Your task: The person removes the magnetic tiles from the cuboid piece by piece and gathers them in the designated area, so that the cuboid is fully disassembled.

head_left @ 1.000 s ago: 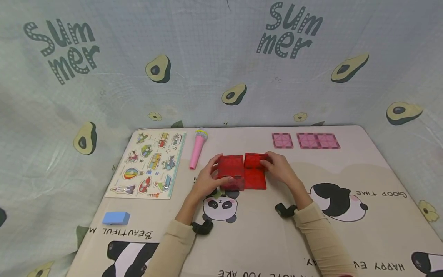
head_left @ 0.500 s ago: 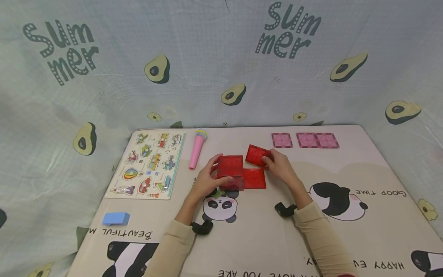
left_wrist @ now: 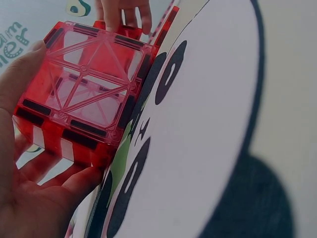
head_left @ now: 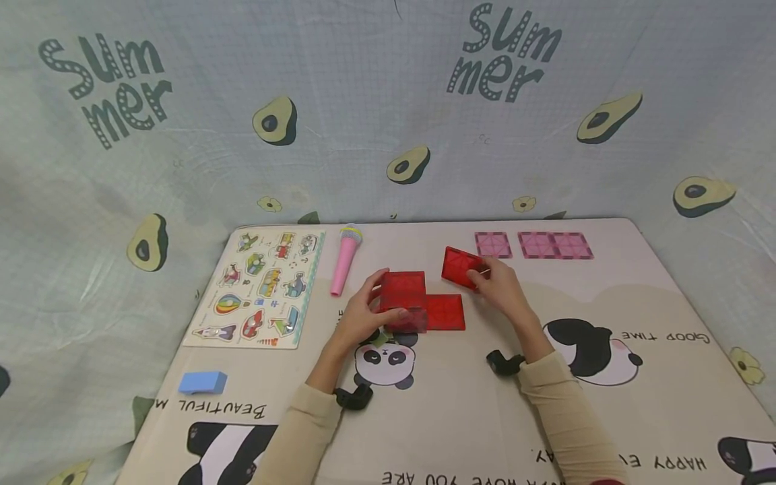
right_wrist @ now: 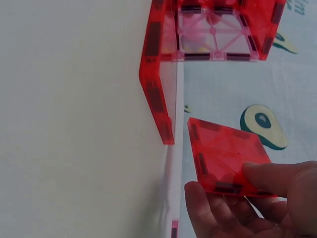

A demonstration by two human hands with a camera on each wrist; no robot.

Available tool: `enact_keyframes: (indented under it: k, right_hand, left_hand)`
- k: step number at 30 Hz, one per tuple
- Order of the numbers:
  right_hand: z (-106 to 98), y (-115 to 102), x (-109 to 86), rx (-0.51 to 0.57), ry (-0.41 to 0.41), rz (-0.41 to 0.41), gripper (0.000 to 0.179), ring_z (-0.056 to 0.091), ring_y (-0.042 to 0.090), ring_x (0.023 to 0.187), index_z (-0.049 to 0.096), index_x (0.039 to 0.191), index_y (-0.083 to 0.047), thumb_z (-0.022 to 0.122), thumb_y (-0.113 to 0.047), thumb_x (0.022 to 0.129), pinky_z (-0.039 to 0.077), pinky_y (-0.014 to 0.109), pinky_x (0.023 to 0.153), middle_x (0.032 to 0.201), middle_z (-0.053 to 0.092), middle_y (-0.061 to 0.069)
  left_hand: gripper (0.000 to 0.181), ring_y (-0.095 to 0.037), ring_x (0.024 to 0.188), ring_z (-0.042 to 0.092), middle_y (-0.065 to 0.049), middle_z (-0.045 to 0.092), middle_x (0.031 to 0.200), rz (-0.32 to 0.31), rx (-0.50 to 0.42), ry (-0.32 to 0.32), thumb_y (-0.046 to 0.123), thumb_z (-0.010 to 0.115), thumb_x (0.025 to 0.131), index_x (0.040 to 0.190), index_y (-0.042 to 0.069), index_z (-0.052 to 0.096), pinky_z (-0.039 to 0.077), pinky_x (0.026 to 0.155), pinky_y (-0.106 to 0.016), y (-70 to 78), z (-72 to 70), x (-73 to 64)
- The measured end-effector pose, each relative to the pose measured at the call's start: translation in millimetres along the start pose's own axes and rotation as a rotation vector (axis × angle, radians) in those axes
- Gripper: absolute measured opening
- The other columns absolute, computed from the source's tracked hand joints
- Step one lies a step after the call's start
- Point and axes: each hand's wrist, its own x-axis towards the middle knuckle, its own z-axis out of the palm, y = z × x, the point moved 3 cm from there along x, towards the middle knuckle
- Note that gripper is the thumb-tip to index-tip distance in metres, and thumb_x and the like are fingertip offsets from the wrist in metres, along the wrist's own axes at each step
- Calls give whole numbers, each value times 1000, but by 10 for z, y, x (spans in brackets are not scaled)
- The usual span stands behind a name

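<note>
A see-through box (head_left: 403,291) of red and pink magnetic tiles stands mid-table. My left hand (head_left: 359,320) grips its left side, thumb on one side and fingers curled on another in the left wrist view. One red magnetic tile (head_left: 446,312) lies flat against the right side of the box. Raised off the table, a second red magnetic tile (right_wrist: 225,153) is pinched between the thumb and fingers of my right hand (head_left: 502,288). This tile is tilted and apart from the box and the flat tile. My palm hides part of the box's left side in the head view.
Pink magnetic tiles, a single one (head_left: 493,245) and a joined pair (head_left: 555,246), lie at the back right. A pink toy microphone (head_left: 343,263) and a picture puzzle board (head_left: 254,289) are on the left. Nearer the front left sits a blue block (head_left: 203,382).
My right hand has lifted the red tile off the edge of the flat tile and carried it up and right, tilting it. The left hand stays on the box.
</note>
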Motion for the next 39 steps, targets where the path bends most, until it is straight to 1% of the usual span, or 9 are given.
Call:
enact_keyframes:
  k: [9,12,16,21,26,28,33,36,39]
  right_hand:
    - [-155,69,-1,2,13,39,36,61,37,106,58,124,5,61,-21,99,58,47,89,118,64,25]
    - [-201,98,-1,16,16,65,38,60,38,109,56,126,5,62,-21,98,57,50,93,121,63,26]
    - [-261,139,-8,28,15,95,37,60,39,112,54,125,3,61,-22,99,56,51,95,125,62,26]
    - [-350,188,-24,5,27,97,40,60,37,109,56,128,5,59,-24,101,57,49,91,122,64,25]
    - [-417,245,-37,-14,5,138,48,58,38,111,54,135,6,57,-29,102,57,49,92,126,62,27]
    - [-437,263,-39,-17,-1,148,51,57,39,112,53,136,8,57,-31,102,56,50,93,128,60,29]
    - [-472,318,-34,-34,2,148,56,55,43,118,50,139,10,55,-31,102,53,55,98,133,57,32]
    - [-483,359,-26,-43,3,147,56,55,45,121,51,138,12,55,-31,103,51,56,100,135,56,34]
    - [-492,384,-21,-55,7,151,55,54,46,122,52,137,13,54,-30,103,50,57,102,135,56,35]
  left_hand:
    - [87,-33,140,46,-5,44,150,-7,13,2,29,81,83,156,24,33,51,107,-46,-11,-3,3]
    - [87,-33,140,46,-5,44,150,-7,12,4,29,81,83,156,24,33,51,107,-46,-11,-3,6]
    - [87,-34,140,46,-6,44,151,-3,4,2,28,81,84,156,23,33,51,107,-46,-13,-1,4]
    - [87,-34,140,46,-7,43,152,-4,4,-1,27,81,83,156,22,33,50,108,-46,-4,-4,-4]
    - [83,-38,142,43,-14,40,154,-33,-5,-27,18,78,86,156,20,33,48,110,-48,246,-15,-93]
    - [83,-38,143,42,-15,39,155,-52,-6,-37,14,77,86,156,19,32,47,110,-48,275,-16,-93]
    - [88,-36,145,40,-13,37,157,-52,8,-37,16,78,86,158,20,27,48,110,-46,42,-6,10]
    - [88,-35,145,40,-11,37,158,-35,11,-29,19,78,86,158,20,27,48,110,-46,4,-4,18]
    - [87,-35,145,41,-10,39,156,-18,9,-20,21,79,86,157,21,30,48,109,-46,7,-9,7]
